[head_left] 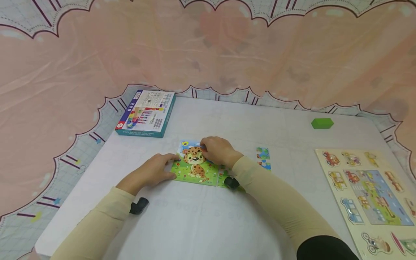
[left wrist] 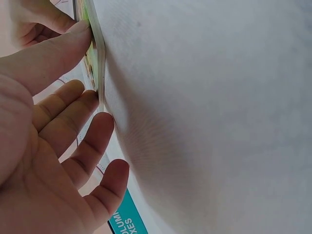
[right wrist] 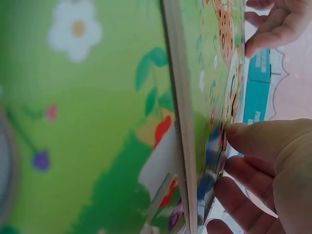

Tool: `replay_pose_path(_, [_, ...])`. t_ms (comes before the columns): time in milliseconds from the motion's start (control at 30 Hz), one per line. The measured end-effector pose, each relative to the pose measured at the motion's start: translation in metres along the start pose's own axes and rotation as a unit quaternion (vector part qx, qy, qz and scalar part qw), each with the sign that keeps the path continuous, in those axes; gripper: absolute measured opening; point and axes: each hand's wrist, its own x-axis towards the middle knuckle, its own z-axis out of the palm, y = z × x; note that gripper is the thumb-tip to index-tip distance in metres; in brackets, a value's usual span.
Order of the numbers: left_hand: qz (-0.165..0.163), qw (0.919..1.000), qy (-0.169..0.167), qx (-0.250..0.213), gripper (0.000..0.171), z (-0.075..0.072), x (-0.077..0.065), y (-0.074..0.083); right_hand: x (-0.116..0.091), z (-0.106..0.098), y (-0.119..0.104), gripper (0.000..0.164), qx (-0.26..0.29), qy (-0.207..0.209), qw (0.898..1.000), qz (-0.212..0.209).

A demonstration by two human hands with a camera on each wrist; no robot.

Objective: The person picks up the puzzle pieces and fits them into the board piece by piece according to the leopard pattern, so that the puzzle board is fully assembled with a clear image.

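Observation:
A square puzzle (head_left: 196,173) with a spotted leopard cub on green grass lies flat on the white table. At its left edge is my left hand (head_left: 152,169), thumb touching the rim and the other fingers loosely extended. My right hand (head_left: 219,148) pinches the puzzle's upper right part; in the right wrist view its thumb (right wrist: 253,136) rests on the printed face, with fingers behind the edge. A second green puzzle part (head_left: 223,175) lies alongside on the right, partly hidden under my right wrist. Farther right lies a narrow blue-and-green puzzle strip (head_left: 263,153).
A flat teal-edged box (head_left: 146,113) stands at the back left of the table. A green block (head_left: 322,123) sits at the back right. A wooden picture board (head_left: 338,191) with vehicle and animal pieces covers the right side.

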Motion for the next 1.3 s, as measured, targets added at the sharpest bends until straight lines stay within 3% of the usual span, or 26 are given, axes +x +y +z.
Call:
replay_pose_path(933, [-0.006, 1.0000, -0.003, -0.004, 0.063, 0.000, -0.001, 0.001, -0.001, -0.004, 0.003, 0.035, 0.050, -0.007, 0.999, 0.009])
replay_pose_path(1300, [0.000, 1.0000, 0.002, -0.006, 0.063, 0.001, -0.002, 0.000, -0.004, -0.005, 0.010, 0.042, 0.035, -0.013, 0.999, 0.020])
